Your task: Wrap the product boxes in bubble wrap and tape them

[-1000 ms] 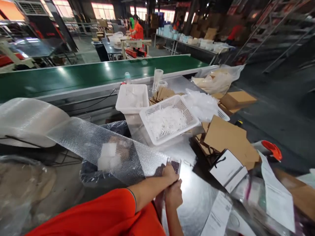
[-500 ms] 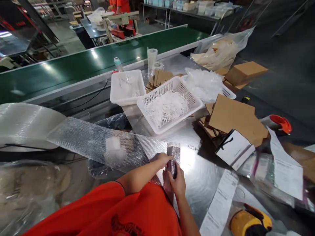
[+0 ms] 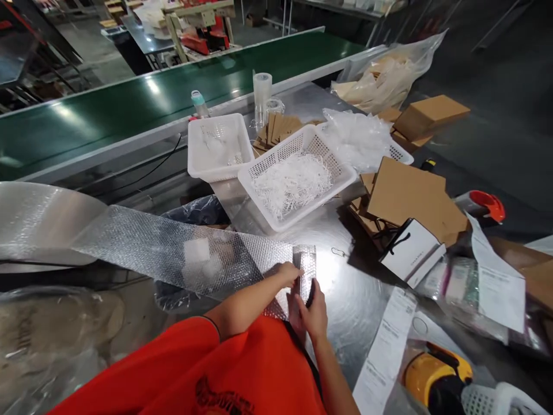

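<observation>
A strip of clear bubble wrap (image 3: 142, 242) runs from a large roll (image 3: 38, 222) at the left onto the metal table. Its near end is folded into a narrow bubble-wrapped bundle (image 3: 306, 262), the contents of which I cannot make out. My left hand (image 3: 287, 274) is closed on the left edge of this bundle, fingertips pressing its top. At the bundle's lower right, my right hand (image 3: 316, 314) is curled around a small dark object (image 3: 311, 294), its thumb against the wrap. My fingers cover most of that dark object.
White baskets, one with shredded paper filler (image 3: 294, 181), stand beyond my hands. To the right are flat cardboard pieces (image 3: 410, 190), a white gift bag (image 3: 412, 253), printed label sheets (image 3: 386, 349) and a yellow tape dispenser (image 3: 432, 374). A green conveyor belt (image 3: 173, 95) crosses behind.
My right hand has shifted slightly down and outward from the bundle, and more of the wrap shows between my hands. The camera view has tilted a little downward.
</observation>
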Action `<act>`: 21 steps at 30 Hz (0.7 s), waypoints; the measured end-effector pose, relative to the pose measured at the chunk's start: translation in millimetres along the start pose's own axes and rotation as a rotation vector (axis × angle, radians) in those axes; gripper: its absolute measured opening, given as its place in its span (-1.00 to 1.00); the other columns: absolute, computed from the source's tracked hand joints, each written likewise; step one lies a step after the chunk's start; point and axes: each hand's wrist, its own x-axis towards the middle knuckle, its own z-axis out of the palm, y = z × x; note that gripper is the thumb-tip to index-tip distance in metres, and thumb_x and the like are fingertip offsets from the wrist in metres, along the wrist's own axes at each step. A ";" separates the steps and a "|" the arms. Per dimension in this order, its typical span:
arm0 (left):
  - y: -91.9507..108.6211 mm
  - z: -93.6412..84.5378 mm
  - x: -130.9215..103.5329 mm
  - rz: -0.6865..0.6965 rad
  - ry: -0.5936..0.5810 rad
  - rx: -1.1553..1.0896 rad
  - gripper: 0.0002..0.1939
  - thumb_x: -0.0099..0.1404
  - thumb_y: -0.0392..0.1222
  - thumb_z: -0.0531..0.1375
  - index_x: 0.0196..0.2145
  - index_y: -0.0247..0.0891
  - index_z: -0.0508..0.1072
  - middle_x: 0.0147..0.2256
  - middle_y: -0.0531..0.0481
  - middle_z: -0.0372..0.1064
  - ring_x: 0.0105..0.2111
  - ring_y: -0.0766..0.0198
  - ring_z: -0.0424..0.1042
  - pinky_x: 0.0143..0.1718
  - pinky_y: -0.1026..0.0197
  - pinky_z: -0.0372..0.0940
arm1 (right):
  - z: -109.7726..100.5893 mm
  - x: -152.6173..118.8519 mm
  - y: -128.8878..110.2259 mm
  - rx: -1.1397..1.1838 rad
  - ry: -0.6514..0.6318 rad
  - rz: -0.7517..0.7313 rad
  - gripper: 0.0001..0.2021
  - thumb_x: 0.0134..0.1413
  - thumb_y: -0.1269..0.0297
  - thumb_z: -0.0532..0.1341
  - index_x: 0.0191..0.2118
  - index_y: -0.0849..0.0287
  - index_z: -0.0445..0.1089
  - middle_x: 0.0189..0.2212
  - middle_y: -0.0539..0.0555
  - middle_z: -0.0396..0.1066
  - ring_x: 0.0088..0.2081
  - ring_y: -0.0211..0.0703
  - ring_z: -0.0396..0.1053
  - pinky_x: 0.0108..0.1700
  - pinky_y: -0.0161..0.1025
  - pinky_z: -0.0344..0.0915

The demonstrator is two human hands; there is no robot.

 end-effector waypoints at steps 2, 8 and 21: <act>-2.3 -5.2 -2.7 -0.011 0.007 -0.023 -0.87 0.27 -0.22 0.29 -0.28 -0.32 0.44 -0.42 -0.01 0.48 -0.40 0.22 0.51 -0.36 0.25 0.40 | 0.4 1.9 4.0 0.067 0.030 0.068 -0.15 -0.01 -0.27 0.14 0.25 0.27 0.16 0.14 0.38 0.34 0.15 0.23 0.32 0.17 0.12 0.28; -19.3 -41.2 -8.3 -0.058 0.008 -0.064 -0.85 0.35 -0.20 0.26 -0.20 -0.28 0.38 -0.52 0.14 0.38 -0.54 0.38 0.44 -0.35 0.28 0.42 | 12.5 1.3 -14.9 0.214 -0.115 0.157 -0.29 -0.22 -0.17 0.28 0.03 0.18 0.23 -0.06 0.25 0.46 -0.05 0.13 0.45 0.03 -0.01 0.39; -12.0 32.9 -28.1 0.124 0.170 0.245 -0.83 0.16 -0.11 0.38 -0.37 -0.24 0.54 -0.30 -0.04 0.57 -0.20 0.18 0.52 -0.26 0.30 0.28 | -17.3 -11.6 -44.7 -0.366 -0.075 0.360 -0.27 0.06 -0.24 0.12 0.17 0.25 0.16 -0.17 0.35 0.48 -0.18 0.25 0.50 -0.24 -0.01 0.33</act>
